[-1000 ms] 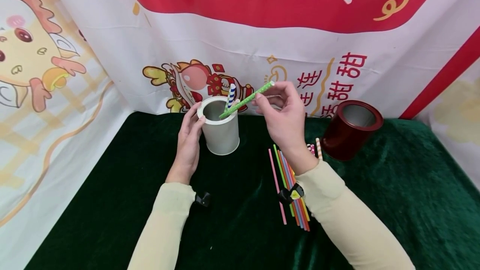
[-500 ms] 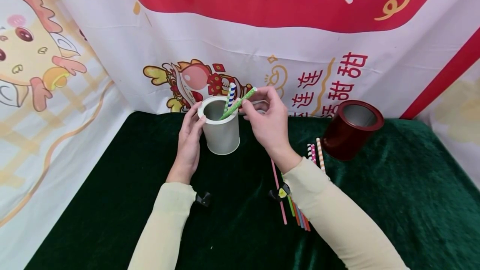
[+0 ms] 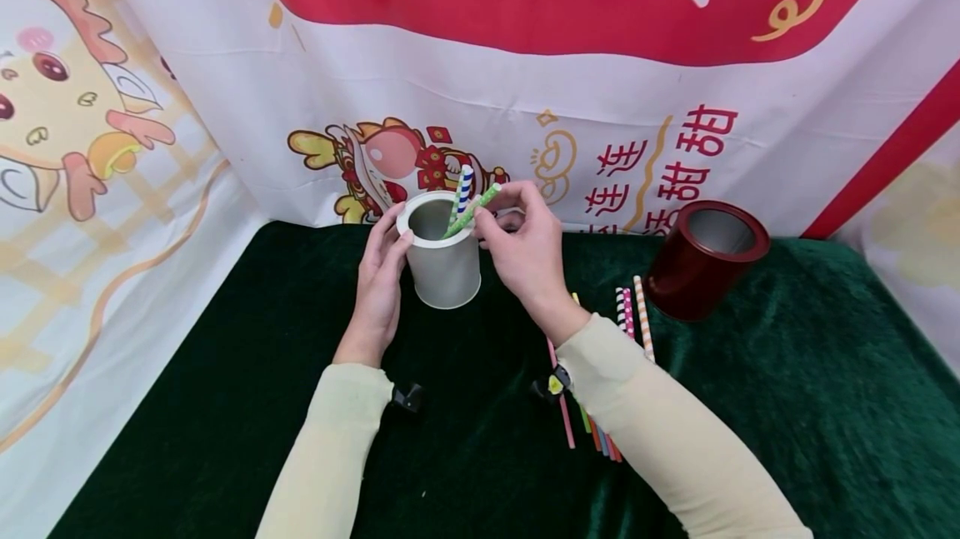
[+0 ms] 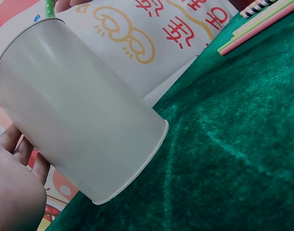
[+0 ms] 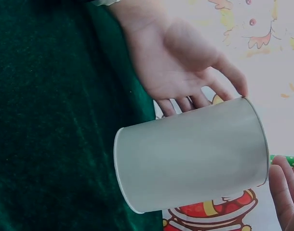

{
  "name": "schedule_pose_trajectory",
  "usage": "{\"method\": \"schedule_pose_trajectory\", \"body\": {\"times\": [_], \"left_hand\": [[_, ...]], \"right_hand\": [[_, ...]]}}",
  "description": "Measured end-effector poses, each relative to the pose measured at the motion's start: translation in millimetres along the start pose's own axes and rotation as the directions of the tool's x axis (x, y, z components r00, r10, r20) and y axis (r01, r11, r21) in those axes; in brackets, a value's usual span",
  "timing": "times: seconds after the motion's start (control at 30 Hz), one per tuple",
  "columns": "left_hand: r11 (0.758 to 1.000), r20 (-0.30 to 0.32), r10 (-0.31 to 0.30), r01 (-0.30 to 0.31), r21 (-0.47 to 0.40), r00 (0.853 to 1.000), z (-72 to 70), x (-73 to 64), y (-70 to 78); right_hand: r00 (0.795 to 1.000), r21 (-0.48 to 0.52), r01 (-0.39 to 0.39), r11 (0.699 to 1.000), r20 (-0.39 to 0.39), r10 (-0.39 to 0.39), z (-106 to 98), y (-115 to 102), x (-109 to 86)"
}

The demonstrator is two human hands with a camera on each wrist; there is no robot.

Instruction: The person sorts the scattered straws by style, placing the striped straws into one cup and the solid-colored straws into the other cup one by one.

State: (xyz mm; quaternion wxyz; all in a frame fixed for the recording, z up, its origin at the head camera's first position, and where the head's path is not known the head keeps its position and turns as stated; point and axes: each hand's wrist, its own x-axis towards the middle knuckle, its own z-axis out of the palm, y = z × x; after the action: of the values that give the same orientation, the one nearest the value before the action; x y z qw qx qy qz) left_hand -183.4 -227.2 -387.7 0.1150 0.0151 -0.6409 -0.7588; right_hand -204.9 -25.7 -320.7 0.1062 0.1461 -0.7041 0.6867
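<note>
A pale grey can [image 3: 447,276] with a white rim stands upright at the back of the green cloth. My left hand [image 3: 380,289] grips its left side, thumb at the rim and fingers curled behind. Between the thumb and fingers of my right hand [image 3: 527,252] is a green straw with white dots [image 3: 480,207]. Its lower end is inside the can's mouth, and it leans right across the rim. A blue-and-white striped straw [image 3: 467,181] stands in the can, with another greenish straw close beside it. In the right wrist view, left fingers [image 5: 200,100] touch the can's wall.
Several coloured straws, among them a pink one [image 3: 566,418], lie on the cloth, partly hidden under the right forearm. Striped straws [image 3: 642,318] lie beside them. A dark red can [image 3: 701,264] stands at the back right. A printed white curtain [image 3: 322,64] hangs behind the table.
My right hand has moved left and slightly down towards the grey can, lowering the green dotted straw further into it. The left hand and the can have stayed in place.
</note>
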Motion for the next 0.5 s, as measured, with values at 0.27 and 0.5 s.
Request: {"method": "schedule_pose_trajectory", "body": {"times": [0.27, 0.5], "left_hand": [[1.0, 0.005, -0.007, 0.007, 0.008, 1.0, -0.9, -0.3, 0.8], [1.0, 0.009, -0.012, 0.012, 0.008, 1.0, -1.1, -1.1, 1.6]], "right_hand": [[1.0, -0.041, -0.017, 0.999, 0.022, 0.018, 5.2, 7.3, -0.9], [0.998, -0.096, -0.044, 0.994, 0.046, 0.048, 9.6, 13.9, -2.8]]}}
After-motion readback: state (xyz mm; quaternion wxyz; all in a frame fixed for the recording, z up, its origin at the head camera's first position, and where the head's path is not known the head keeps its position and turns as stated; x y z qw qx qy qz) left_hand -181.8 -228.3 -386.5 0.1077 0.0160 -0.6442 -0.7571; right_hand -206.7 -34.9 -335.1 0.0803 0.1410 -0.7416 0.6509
